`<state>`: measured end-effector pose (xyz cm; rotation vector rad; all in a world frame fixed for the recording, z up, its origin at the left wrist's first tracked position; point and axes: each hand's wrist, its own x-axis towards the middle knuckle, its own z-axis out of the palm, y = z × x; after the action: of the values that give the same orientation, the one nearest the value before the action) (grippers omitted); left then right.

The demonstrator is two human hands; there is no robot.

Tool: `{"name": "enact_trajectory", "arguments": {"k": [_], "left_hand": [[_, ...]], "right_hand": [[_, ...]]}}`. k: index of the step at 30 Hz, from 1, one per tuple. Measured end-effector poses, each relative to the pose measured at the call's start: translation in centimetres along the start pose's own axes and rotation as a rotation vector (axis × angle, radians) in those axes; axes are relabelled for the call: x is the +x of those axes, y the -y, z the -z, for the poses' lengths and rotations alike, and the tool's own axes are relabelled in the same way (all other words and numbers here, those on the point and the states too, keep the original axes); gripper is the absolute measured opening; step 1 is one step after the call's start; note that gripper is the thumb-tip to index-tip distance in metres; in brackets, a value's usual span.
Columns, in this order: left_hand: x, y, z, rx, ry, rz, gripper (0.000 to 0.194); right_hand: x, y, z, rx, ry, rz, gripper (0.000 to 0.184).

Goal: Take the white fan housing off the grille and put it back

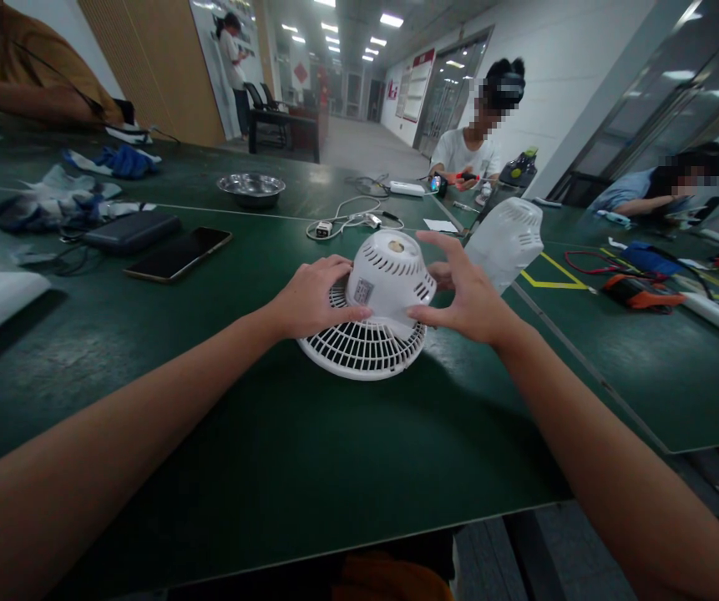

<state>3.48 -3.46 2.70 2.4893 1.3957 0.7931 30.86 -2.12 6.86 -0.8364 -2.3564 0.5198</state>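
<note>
A white fan head lies face down on the green table, its slotted motor housing on top and its round grille below. A label shows on the housing's near left side. My left hand grips the left side, thumb low on the housing and fingers along the grille and housing. From the right, my right hand holds the housing between its thumb and lower fingers, with the index finger raised. Just behind that hand is a white slotted plastic part, partly hidden by the hand.
On the left lie a phone, a dark flat case and blue-white gloves. A metal bowl and a white cable are farther back. At right lies an orange-black tool. Other people sit around the table.
</note>
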Motion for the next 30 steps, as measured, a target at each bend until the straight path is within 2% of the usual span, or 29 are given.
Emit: {"name": "enact_trajectory", "arguments": {"k": [4,8,12,16,19,30], "left_hand": [[0.0,0.7,0.0,-0.056,-0.018,-0.056,0.071],[-0.2,1.4,0.1,-0.163,-0.027,-0.085,0.065],[-0.6,2.1,0.5,-0.240,-0.034,-0.004,0.058],[-0.7,3.1,0.6,-0.329,-0.078,0.096,0.047],[-0.8,3.8,0.5,-0.418,-0.077,0.130,0.041],[-0.8,4.4,0.2,-0.471,-0.054,0.068,0.044]], "right_hand": [[0.1,-0.5,-0.6,0.014,0.028,-0.052,0.093],[0.1,-0.4,-0.8,-0.038,0.004,-0.037,0.093],[-0.1,-0.4,-0.9,0.006,-0.028,-0.018,0.077],[-0.3,-0.3,-1.5,0.213,-0.033,-0.018,0.063],[-0.3,-0.1,-2.0,0.307,-0.025,-0.017,0.065],[-0.5,0.4,-2.4,0.287,-0.020,-0.058,0.067]]}}
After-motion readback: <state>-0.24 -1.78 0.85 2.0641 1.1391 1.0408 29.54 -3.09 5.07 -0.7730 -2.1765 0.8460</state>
